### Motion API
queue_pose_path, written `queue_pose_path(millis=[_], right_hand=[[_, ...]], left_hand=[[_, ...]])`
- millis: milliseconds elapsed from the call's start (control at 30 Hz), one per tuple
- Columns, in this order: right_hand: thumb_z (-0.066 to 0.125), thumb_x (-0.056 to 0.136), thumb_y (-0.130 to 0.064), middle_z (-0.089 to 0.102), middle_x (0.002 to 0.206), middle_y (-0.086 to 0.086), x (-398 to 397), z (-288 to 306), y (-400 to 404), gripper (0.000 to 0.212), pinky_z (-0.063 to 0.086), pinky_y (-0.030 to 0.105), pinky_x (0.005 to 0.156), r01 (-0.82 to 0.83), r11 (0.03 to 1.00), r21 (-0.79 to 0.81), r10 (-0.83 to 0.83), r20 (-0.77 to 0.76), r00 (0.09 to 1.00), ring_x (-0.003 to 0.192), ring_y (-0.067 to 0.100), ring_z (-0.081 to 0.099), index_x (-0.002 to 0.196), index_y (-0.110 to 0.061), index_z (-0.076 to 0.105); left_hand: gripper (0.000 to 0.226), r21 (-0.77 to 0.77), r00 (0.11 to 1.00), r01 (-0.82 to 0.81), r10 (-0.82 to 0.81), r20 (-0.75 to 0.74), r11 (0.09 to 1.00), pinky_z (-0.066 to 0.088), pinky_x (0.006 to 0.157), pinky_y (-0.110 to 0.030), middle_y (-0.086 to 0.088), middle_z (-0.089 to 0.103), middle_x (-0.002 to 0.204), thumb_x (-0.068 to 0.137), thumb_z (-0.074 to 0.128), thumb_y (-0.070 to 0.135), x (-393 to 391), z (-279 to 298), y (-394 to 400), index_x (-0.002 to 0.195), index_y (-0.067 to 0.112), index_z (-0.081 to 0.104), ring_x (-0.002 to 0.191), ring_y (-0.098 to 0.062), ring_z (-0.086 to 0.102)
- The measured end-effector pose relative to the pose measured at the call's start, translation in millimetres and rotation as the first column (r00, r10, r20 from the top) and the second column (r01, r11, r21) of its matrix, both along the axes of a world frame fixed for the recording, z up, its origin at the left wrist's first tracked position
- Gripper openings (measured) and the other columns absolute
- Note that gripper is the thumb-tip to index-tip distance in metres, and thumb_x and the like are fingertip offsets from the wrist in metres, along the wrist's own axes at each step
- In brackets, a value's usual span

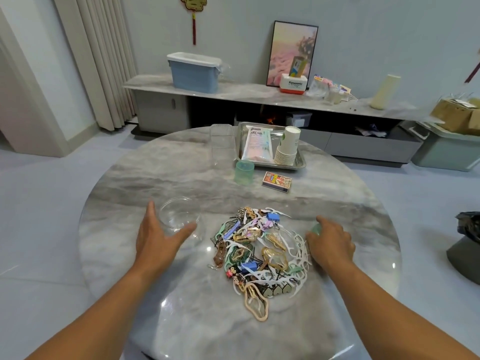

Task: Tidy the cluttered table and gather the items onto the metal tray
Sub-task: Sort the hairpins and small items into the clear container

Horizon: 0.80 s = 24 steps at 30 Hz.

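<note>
The big round grey marble tabletop (161, 178) holds everything. At its far side sits the shiny flat metal tray (301, 162). On the tray lies a long pale plastic packet (257, 146), and next to that, on the tray's right side, leans a stack of white paper cups (287, 146). A clear plastic box (222, 144) stands just beside the tray on the left.

Near the person, in the middle of the tabletop, lies a messy pile of small things (259, 253): gold and pink hair clips, white floss picks, blue binder clips and a few tiny toy figures, all mixed up and touching.

The left hand (158, 242) is spread wide with straight fingers and holds nothing. Its thumb and first finger reach to both sides of a clear round glass bowl (179, 216), which stands left of the pile. I cannot tell if the hand touches the bowl.

The right hand (331, 245) rests at the right edge of the pile with its fingers bent down over a small pale green thing (317, 228). Most of that thing is hidden, so I cannot tell what it is or if the hand really grips it.

A see-through green plastic cup (244, 172) stands in front of the tray's near left corner. A small colourful matchbox (276, 181) lies flat to the right of it, near the tray.
</note>
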State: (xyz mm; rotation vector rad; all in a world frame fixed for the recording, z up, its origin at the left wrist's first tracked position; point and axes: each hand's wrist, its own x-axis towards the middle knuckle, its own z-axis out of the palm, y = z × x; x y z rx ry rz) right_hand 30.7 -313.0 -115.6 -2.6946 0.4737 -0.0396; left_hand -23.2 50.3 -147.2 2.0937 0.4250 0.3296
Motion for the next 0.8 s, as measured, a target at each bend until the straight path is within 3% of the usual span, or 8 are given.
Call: queue_pose_path(millis=[100, 167, 233, 300, 400, 600, 733, 800], right_hand=[[0.057, 0.098, -0.041, 0.046, 0.153, 0.01, 2, -6, 4, 0.054, 0.033, 0.046, 0.112, -0.032, 0.999, 0.01, 0.031, 0.025, 0.999, 0.137, 0.036, 0.042, 0.149, -0.027, 0.047], [0.053, 0.1, -0.042, 0.045, 0.154, 0.01, 4, -7, 11, 0.051, 0.027, 0.046, 0.117, -0.047, 0.999, -0.001, 0.047, 0.092, 0.995, 0.141, 0.033, 0.038, 0.148, -0.025, 0.049], [0.051, 0.102, -0.041, 0.045, 0.154, 0.008, 7, -8, 20, 0.047, 0.021, 0.044, 0.119, -0.089, 0.995, -0.039, 0.094, 0.17, 0.981, 0.144, 0.029, 0.036, 0.146, -0.024, 0.051], [0.052, 0.102, -0.039, 0.046, 0.153, 0.005, 12, -6, 32, 0.044, 0.02, 0.043, 0.121, -0.145, 0.988, -0.047, 0.152, 0.229, 0.961, 0.144, 0.025, 0.036, 0.143, -0.025, 0.054], [0.056, 0.101, -0.036, 0.044, 0.154, 0.002, 23, 1, 50, 0.043, 0.027, 0.043, 0.119, -0.249, 0.966, 0.069, 0.22, 0.281, 0.934, 0.144, 0.022, 0.035, 0.143, -0.026, 0.054], [0.063, 0.098, -0.031, 0.043, 0.15, 0.002, 75, 20, 95, 0.055, 0.037, 0.038, 0.114, -0.463, 0.873, 0.154, 0.413, 0.273, 0.869, 0.138, 0.02, 0.043, 0.149, -0.025, 0.044], [0.066, 0.096, -0.03, 0.038, 0.156, 0.006, 126, 30, 128, 0.068, 0.031, 0.04, 0.117, -0.507, 0.857, 0.095, 0.477, 0.225, 0.849, 0.143, 0.025, 0.038, 0.156, -0.023, 0.033], [0.066, 0.096, -0.031, 0.035, 0.157, 0.008, 151, 34, 141, 0.072, 0.03, 0.042, 0.118, -0.521, 0.85, 0.075, 0.496, 0.214, 0.841, 0.144, 0.028, 0.033, 0.157, -0.023, 0.029]], left_hand=[[0.107, 0.119, 0.972, -0.073, 0.044, 0.232, 0.99, 0.014, 0.126, -0.047, -0.002, 0.013, 0.168, 0.08, 0.046, 0.081, -4, 3, -21, 0.161, 0.021, 0.011, 0.155, -0.017, 0.009], [0.085, 0.318, 0.901, -0.077, -0.071, 0.428, 0.945, 0.016, 0.126, -0.046, -0.008, 0.021, 0.166, 0.094, 0.047, 0.061, -7, 4, -41, 0.158, 0.011, 0.023, 0.155, -0.022, 0.014], [0.068, 0.398, 0.835, 0.045, -0.253, 0.488, 0.916, 0.017, 0.126, -0.04, -0.006, 0.027, 0.164, 0.1, 0.047, 0.045, -9, 4, -64, 0.156, 0.01, 0.031, 0.155, -0.022, 0.018], [0.061, 0.389, 0.815, 0.229, -0.394, 0.425, 0.893, 0.017, 0.125, -0.03, 0.006, 0.026, 0.165, 0.104, 0.043, 0.045, -8, 3, -81, 0.157, 0.019, 0.031, 0.154, -0.015, 0.019], [0.06, 0.3, 0.84, 0.445, -0.51, 0.185, 0.844, 0.015, 0.12, -0.022, 0.033, 0.009, 0.161, 0.103, 0.032, 0.063, -3, -3, -90, 0.158, 0.046, 0.016, 0.151, 0.004, 0.008], [0.07, 0.208, 0.851, 0.524, -0.514, -0.105, 0.826, 0.005, 0.126, -0.039, 0.024, -0.001, 0.166, 0.089, 0.013, 0.086, 43, -6, -81, 0.152, 0.061, 0.001, 0.151, 0.005, -0.007], [0.075, 0.29, 0.791, 0.612, -0.576, -0.207, 0.736, -0.012, 0.117, -0.026, 0.02, 0.001, 0.167, 0.086, 0.003, 0.089, 70, -5, -84, 0.153, 0.058, -0.001, 0.143, 0.008, -0.009], [0.076, 0.368, 0.747, 0.658, -0.632, -0.209, 0.657, -0.011, 0.122, -0.028, 0.019, 0.013, 0.167, 0.089, 0.004, 0.085, 75, -5, -88, 0.156, 0.05, 0.009, 0.144, 0.012, -0.003]])
